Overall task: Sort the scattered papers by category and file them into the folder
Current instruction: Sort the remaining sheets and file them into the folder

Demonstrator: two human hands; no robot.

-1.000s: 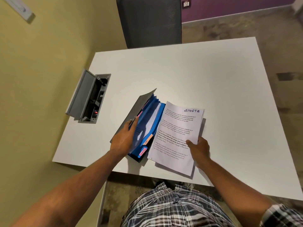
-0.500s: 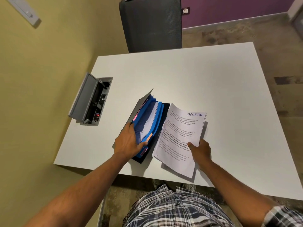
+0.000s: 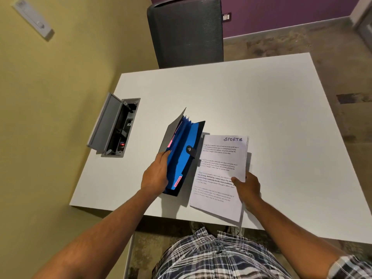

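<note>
The blue expanding accordion folder (image 3: 181,156) with a black outer cover lies on the white rectangular bench (image 3: 251,97), near its front edge, with its grey front flap lifted and its pleated pockets fanned apart. The left hand (image 3: 156,174) grips the folder's left side, fingers curled into the pockets and holding them spread. Pink tab labels (image 3: 177,181) stick up from the dividers. Just right of the folder, touching its cover, is a stack of white printed papers (image 3: 220,174) headed "SPORTS" in handwriting; the right hand (image 3: 246,185) pinches this stack at its right edge, thumb on top. Left of the folder, a grey cable box (image 3: 112,125) sits recessed in the bench, lid raised.
</note>
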